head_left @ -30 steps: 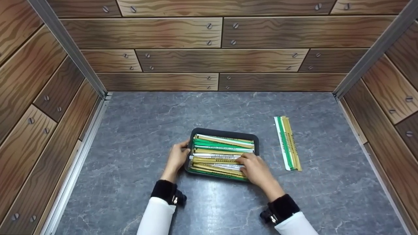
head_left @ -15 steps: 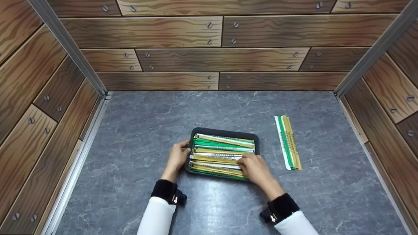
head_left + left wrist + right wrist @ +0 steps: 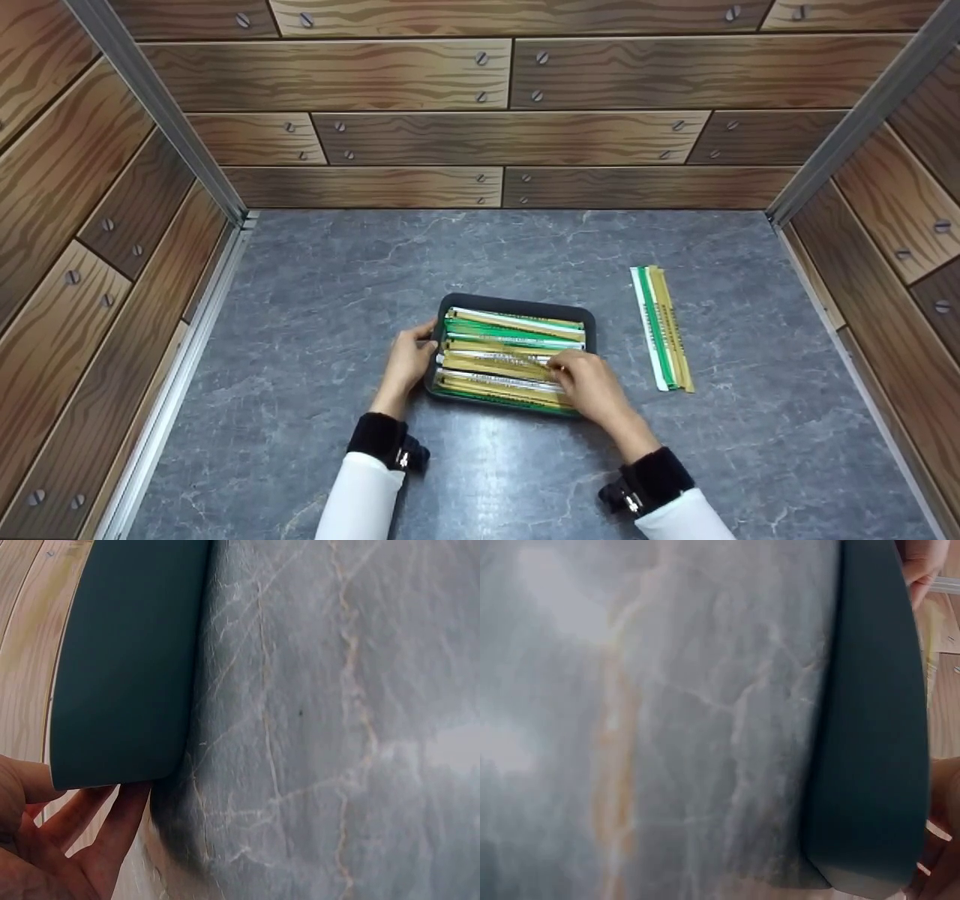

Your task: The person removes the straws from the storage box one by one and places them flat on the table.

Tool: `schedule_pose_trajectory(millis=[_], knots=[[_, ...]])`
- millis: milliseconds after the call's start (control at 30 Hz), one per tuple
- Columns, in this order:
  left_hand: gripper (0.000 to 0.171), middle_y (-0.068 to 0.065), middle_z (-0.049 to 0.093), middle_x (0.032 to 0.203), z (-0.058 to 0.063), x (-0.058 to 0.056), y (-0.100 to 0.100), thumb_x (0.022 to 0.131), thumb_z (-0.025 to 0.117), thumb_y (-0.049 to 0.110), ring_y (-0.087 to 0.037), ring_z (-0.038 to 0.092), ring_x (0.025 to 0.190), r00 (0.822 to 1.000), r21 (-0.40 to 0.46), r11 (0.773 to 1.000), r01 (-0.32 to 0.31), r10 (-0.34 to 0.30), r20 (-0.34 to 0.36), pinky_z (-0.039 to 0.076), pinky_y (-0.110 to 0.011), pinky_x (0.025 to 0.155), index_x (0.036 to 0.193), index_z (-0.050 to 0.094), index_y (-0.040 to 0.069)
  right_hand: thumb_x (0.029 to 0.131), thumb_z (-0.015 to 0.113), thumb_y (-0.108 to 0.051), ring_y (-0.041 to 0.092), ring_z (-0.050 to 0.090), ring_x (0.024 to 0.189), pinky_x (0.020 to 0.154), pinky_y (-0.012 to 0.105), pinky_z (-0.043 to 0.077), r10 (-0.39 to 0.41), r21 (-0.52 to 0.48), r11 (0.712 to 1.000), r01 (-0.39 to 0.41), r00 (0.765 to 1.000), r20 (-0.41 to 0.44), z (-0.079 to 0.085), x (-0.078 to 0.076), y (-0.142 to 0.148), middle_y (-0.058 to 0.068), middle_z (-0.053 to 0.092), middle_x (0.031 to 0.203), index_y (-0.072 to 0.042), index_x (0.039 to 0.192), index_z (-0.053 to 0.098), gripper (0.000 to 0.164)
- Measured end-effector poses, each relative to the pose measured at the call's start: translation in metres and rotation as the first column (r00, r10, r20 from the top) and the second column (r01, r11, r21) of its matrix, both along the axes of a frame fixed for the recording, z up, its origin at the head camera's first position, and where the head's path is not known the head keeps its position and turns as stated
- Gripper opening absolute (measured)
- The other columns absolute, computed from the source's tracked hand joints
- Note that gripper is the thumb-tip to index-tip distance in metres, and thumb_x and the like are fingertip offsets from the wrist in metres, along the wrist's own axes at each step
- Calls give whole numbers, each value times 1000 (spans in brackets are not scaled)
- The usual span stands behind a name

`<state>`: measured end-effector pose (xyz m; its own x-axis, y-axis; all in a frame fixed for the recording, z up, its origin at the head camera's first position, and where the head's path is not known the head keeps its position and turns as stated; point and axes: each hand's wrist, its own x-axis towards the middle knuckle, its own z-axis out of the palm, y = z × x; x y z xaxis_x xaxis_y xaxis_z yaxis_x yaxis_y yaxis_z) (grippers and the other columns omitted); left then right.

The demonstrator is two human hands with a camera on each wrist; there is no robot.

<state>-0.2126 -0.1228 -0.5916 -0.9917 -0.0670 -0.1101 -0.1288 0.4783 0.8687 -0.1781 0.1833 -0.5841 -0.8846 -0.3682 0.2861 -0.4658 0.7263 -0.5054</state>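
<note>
A black rectangular tray (image 3: 519, 303) on the grey surface holds several long, thin stick packets in gold, green and white with dark print. My left hand (image 3: 409, 360) grips the tray's left end; in the left wrist view, its thumb is at the rim and its fingers lie against the outer wall. Over the tray's right part, my right hand (image 3: 590, 384) pinches the right end of a gold stick packet (image 3: 517, 356), which lies across the others. Its fingertips hide that end. In the right wrist view, the tray's outer wall (image 3: 870, 727) covers much of this hand.
To the right of the tray, a small row of white, green and gold stick packets (image 3: 661, 330) lies flat on the marbled grey surface (image 3: 337, 277). Wood-patterned walls (image 3: 420, 139) enclose the back and both sides, with metal rails along the corners.
My right hand has shifted slightly to the right, and the gold stick packet at its fingertips has turned and lifted a little. My left hand and the tray stay put.
</note>
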Motion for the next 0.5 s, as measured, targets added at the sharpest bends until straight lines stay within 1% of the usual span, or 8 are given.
schedule_pose_trajectory(millis=[67,133,200,267,367,467,500], knots=[[44,-18,66,115,0,0,0,94,60,-3,-25,66,96,1000,0,1000,-1,1,0,51,-39,85,136,59,7,82,75,3,22,67,83,74,37,56,-38,-81,996,40,999,19,5,1,0,5,70,91,-7,93,75,15],[44,-17,66,115,0,0,0,94,60,-3,-25,66,96,1000,-5,1000,-4,4,2,51,-39,85,136,59,8,82,75,4,22,67,81,72,37,56,-79,-150,985,83,996,30,9,2,2,6,70,90,-5,95,75,16],[44,-17,67,114,0,0,0,94,60,-3,-24,66,96,1000,-11,1000,-6,6,1,51,-38,85,136,59,8,82,75,3,21,66,78,70,37,55,-121,-203,971,126,992,35,13,3,6,7,71,88,-3,97,75,17],[44,-17,67,115,0,0,0,94,60,-3,-24,67,95,1000,1,1000,-9,9,9,52,-38,82,137,59,9,82,75,4,20,66,74,67,37,55,-165,-240,956,171,985,46,15,3,11,8,71,86,-1,100,75,19],[45,-18,66,115,0,1,0,94,60,-3,-24,68,92,1000,24,1000,-11,11,17,54,-36,77,137,58,9,83,74,4,21,67,71,64,38,56,-244,-260,931,255,967,73,17,3,24,10,71,83,2,106,74,24],[45,-19,66,115,0,0,0,94,59,-4,-23,69,89,1000,44,999,-13,12,18,54,-34,74,137,58,9,83,72,3,25,68,69,64,41,56,-334,-236,908,345,939,88,16,3,39,12,71,82,1,111,72,28],[45,-19,66,115,0,0,0,94,59,-4,-22,69,89,1000,41,999,-12,12,14,54,-34,74,137,59,9,84,71,2,26,69,69,64,43,55,-363,-220,902,371,928,80,16,3,45,13,71,82,2,111,72,28]])
